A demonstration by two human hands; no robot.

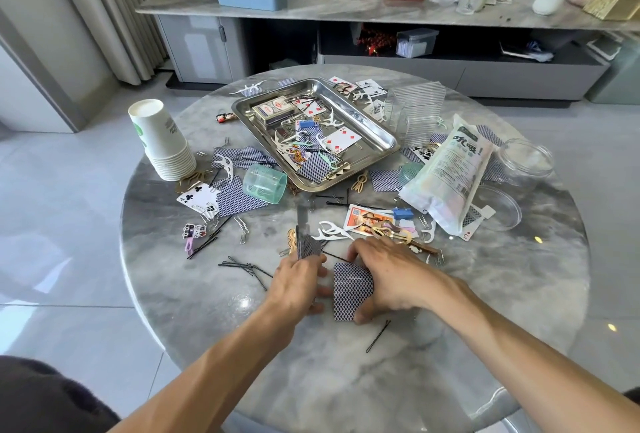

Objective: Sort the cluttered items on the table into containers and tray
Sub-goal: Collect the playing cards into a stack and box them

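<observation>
I see two bare forearms entering from the bottom edge, no sleeves anywhere in view. Left hand (298, 282) and right hand (388, 273): no rings, no watch, no gloves, no wristbands. Nails look short. Dark fabric (45, 398) at bottom-left corner; I can't tell what garment.

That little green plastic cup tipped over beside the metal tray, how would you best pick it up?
The green cup lies on its side by the steel tray, open mouth facing right and toward the viewer. I would probably come from above and pinch across its ribbed round wall near the middle, thumb on one side and fingers on the other. Playing cards lie beside it, so lift straight up.
</observation>
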